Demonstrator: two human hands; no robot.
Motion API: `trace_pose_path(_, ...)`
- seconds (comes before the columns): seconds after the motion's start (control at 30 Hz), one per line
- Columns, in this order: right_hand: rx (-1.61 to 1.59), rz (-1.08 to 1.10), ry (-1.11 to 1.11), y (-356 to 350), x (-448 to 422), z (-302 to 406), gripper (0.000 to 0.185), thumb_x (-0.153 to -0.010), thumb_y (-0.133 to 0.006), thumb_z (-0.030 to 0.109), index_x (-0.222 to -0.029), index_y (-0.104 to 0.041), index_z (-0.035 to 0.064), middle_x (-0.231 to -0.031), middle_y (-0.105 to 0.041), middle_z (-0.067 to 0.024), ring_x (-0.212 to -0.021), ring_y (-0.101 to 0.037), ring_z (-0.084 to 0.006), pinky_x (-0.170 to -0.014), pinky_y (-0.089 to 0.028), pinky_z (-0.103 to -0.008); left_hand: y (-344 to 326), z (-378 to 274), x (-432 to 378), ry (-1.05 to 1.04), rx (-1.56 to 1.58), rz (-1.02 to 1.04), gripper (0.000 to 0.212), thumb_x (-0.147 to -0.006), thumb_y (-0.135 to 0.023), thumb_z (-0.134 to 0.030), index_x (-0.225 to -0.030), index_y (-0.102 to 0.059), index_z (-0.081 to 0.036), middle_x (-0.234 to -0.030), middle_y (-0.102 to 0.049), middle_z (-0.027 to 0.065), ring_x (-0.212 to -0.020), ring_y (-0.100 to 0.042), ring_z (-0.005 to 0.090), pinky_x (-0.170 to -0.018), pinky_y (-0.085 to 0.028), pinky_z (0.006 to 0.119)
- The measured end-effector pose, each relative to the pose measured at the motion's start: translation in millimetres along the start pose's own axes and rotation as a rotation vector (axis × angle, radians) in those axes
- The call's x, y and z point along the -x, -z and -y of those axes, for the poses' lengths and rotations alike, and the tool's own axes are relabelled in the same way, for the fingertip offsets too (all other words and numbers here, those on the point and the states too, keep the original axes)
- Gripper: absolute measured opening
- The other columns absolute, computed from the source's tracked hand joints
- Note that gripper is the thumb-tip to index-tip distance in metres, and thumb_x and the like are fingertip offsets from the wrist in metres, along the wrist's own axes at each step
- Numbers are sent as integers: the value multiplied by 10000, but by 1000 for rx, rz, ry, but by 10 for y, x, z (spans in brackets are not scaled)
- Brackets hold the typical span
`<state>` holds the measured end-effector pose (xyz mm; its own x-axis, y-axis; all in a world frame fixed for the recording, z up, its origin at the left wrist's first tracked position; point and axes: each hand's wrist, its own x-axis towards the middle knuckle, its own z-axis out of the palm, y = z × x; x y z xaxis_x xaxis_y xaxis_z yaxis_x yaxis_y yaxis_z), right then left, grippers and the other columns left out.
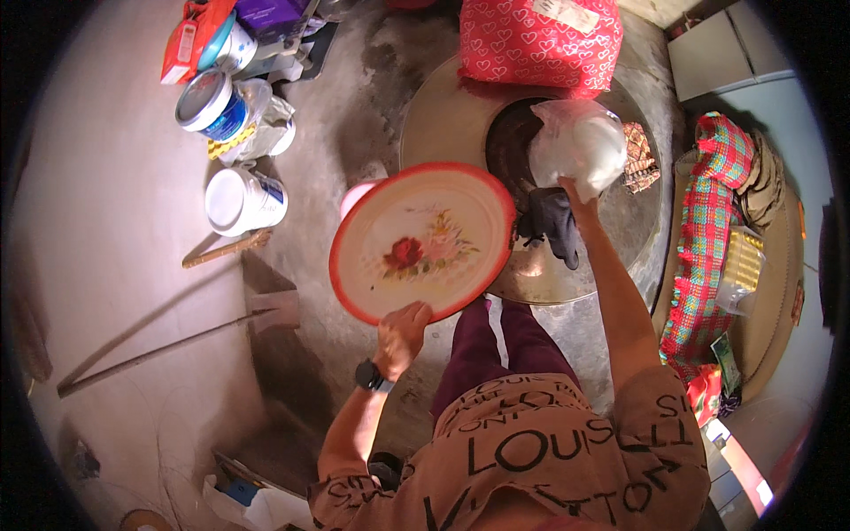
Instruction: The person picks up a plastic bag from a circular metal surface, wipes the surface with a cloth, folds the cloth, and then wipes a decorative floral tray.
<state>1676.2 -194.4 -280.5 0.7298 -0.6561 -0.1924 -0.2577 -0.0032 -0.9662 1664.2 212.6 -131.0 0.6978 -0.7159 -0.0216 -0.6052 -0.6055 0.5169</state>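
My left hand (403,335) grips the near rim of a round enamel tray (431,239) with a red edge and painted flowers, tilted over the floor. My right hand (576,196) is at the near edge of a whitish plastic bag (578,146) with a rounded form; the fingers are partly hidden, so its hold on the bag is unclear. The bag is over a round metal-topped surface (445,113) with a dark round middle (508,143). A dark grey cloth (554,222) lies beside my right wrist, near the tray's right rim. A patterned folded cloth (639,159) lies right of the bag.
A large red bag with hearts (541,50) rests at the far side of the round surface. White plastic buckets (229,201) stand along the left wall, near a short-handled broom or stick (226,251). At right, a couch-like seat (773,265) bears a checked woven cloth (697,252).
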Motion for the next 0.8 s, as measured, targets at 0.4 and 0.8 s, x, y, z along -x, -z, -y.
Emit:
trace_pose_path(0.4,77,-1,-90,389,-5,256,377,-766,-735,316,-1034,-648,66,-967,-639,-25,-983,-567,-164,-944,-359,-313,-1189,440,-211,-138,-54,15,221,-761,-550,-59,-977,-571,-16,-878,-602,126,-910,-603,299,-757,-504,402)
trace_pose_path(0.8,-265,205,-510,930,-79,-114,329,-790,-718,369,-940,-656,83,-860,-638,-29,-755,-619,-159,-674,-531,-330,-1976,707,-280,-21,-43,166,365,-746,-643,-215,-1043,-545,-28,-996,-542,117,-1027,-487,317,-936,-375,457)
